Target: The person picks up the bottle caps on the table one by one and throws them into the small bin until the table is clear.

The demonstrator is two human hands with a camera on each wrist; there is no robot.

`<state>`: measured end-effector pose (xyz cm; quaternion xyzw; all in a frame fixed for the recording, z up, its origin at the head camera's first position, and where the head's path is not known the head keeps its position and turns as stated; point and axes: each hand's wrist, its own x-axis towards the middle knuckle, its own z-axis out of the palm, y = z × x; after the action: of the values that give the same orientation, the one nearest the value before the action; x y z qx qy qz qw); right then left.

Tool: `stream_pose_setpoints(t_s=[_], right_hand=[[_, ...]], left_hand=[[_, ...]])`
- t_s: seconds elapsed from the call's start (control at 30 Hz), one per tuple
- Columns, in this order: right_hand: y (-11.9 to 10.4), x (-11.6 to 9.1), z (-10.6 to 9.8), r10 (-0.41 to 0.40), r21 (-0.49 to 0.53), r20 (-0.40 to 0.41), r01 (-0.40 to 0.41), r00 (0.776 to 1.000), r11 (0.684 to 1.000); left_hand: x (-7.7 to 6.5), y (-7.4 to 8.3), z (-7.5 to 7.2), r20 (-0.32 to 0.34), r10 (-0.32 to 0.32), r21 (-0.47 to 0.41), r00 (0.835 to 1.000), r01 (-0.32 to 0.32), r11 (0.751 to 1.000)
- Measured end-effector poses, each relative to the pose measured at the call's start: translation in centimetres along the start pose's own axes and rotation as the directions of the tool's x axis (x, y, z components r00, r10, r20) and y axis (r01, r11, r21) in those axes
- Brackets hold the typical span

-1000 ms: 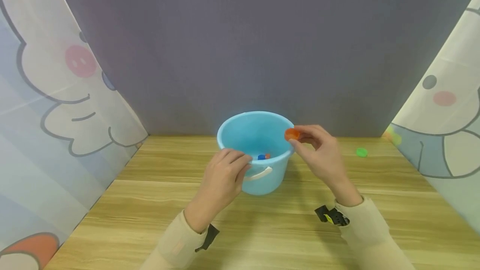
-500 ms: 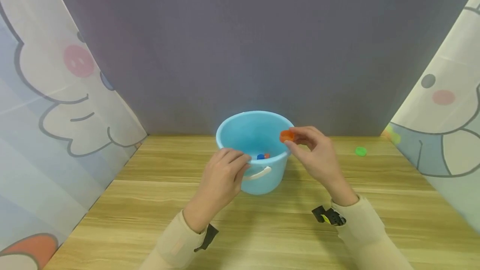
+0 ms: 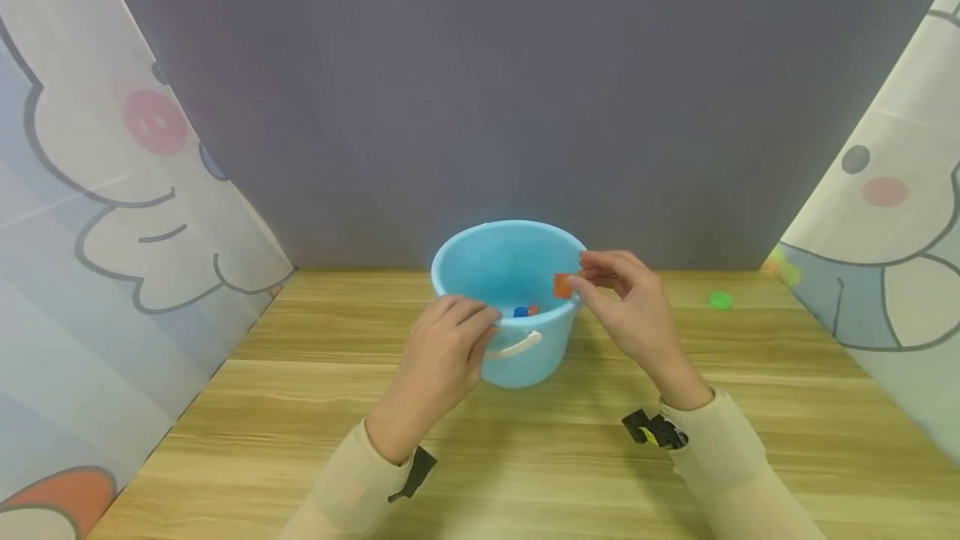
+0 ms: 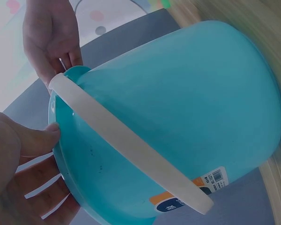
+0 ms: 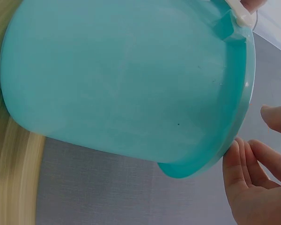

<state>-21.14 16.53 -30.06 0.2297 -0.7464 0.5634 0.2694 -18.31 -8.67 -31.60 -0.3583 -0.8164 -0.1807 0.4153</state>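
Observation:
A light blue bucket point(image 3: 517, 357) with a white handle point(image 4: 131, 143) stands upright on the table. My left hand point(image 3: 450, 344) grips its near rim, thumb outside and fingers over the edge. At the right rim, my right hand point(image 3: 630, 298) has its thumb and forefinger spread apart. An orange bottle cap point(image 3: 562, 286) is just off these fingertips, over the bucket's opening; it looks blurred. In the right wrist view the spread fingers point(image 5: 236, 164) touch or nearly touch the rim. Inside the bucket lie a blue cap point(image 3: 521, 312) and a small orange piece point(image 3: 533, 310).
A green cap point(image 3: 721, 301) lies on the wooden table point(image 3: 300, 398) at the right rear. A grey panel point(image 3: 480, 90) rises behind the bucket. Printed cartoon curtains point(image 3: 82, 132) hang at both sides.
The right hand has moved slightly left over the rim. Its pinch on the orange cap has loosened, and the cap has turned and dropped a little. The left hand stays on the bucket.

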Motion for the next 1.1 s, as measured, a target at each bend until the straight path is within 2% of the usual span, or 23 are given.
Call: stream_pose_setpoints(t_s=[0.3, 0.73, 1.1], right_hand=[[-0.15, 0.01, -0.05, -0.020, 0.023, 0.004, 0.019, 1.000, 1.000], [-0.42, 0.04, -0.39, -0.028, 0.002, -0.005, 0.028, 1.000, 1.000], [-0.34, 0.08, -0.65, -0.002, -0.033, -0.003, 0.002, 1.000, 0.999]], left_hand=[[0.04, 0.03, -0.19, 0.014, -0.008, -0.012, 1.000, 0.009, 1.000], [0.05, 0.00, -0.15, 0.016, -0.008, -0.001, 1.000, 0.008, 1.000], [0.12, 0.05, -0.15, 0.016, -0.008, 0.002, 1.000, 0.008, 1.000]])
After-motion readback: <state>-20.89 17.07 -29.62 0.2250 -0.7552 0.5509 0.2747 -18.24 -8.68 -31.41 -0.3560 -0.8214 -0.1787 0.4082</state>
